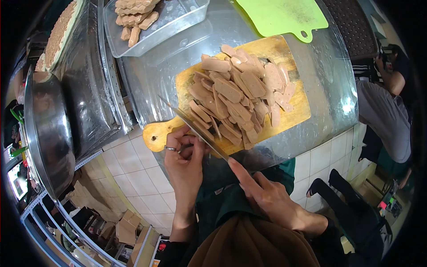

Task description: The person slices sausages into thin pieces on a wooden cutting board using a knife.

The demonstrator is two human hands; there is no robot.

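Note:
My right hand grips a kitchen knife, its index finger stretched along the top of the blade. The blade slants up and left over the near edge of a wooden cutting board. Next to the blade, close to the board's handle, my left hand has its fingers curled together, with a ring on one of them. Whatever is between those fingertips is hidden. A heap of thin brown slices, which look like sausage or processed meat, covers much of the board.
A clear plastic tub with several uncut brown pieces stands at the far left. Beyond the board lies a green cutting mat. A large metal bowl is at the left. Other people are at the right.

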